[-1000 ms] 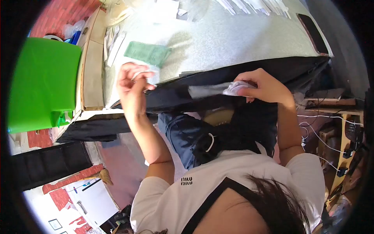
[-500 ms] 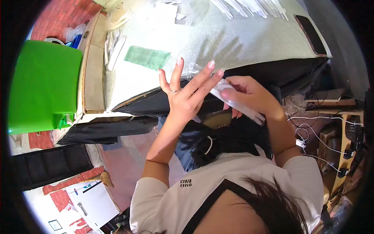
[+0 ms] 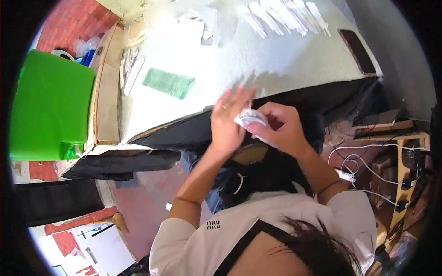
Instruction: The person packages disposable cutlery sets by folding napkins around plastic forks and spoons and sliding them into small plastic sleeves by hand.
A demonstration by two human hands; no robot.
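My right hand [image 3: 286, 131] grips a white packet in clear plastic [image 3: 252, 119], the thumb pressed on top of it. What is inside the packet cannot be made out. Beside its end is my left hand [image 3: 229, 122], fingers stretched and smeared by motion, a ring on one of them. Its palm edge is close to the packet; whether they touch is unclear. Both hands are above my lap, in front of the table edge. Beyond them on the pale tabletop [image 3: 202, 83] lies a translucent green sheet [image 3: 168, 83].
Several white plastic utensils [image 3: 285, 17] lie in a row at the far side, near a dark phone [image 3: 357, 51]. More white utensils [image 3: 130, 71] lie at the left. A green bin [image 3: 53, 108] stands further left. White cables [image 3: 368, 147] hang at the right.
My left hand has come down and its fingers have drawn closer together by the packet. The right hand has shifted left, tilting the packet. My view has moved slightly.
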